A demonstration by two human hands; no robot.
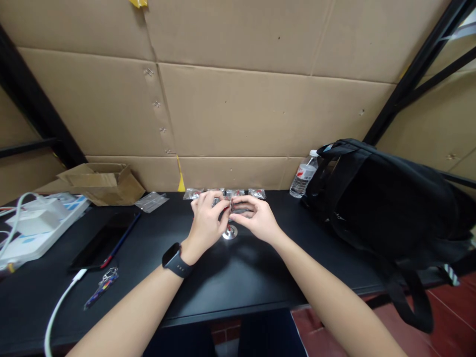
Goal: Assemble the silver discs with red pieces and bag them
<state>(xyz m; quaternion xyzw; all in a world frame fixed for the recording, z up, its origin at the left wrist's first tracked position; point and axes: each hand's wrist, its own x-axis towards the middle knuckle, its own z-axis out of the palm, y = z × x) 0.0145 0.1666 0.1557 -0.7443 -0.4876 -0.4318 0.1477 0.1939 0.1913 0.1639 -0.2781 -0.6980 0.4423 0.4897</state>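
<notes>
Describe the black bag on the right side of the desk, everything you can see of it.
The black backpack looks like soft matte fabric and lies slumped on its side on the right part of the black desk, its bulk sagging past the desk's edge. Wide straps cross its near face, and one long strap loops down toward the red floor. A clear water bottle stands close against its left end. Neither hand touches it.

Glossy black table [238,277], matt cardboard wall [260,109], shiny metal disc [229,233] (mirror-like), clear plastic bottle [304,176].
</notes>
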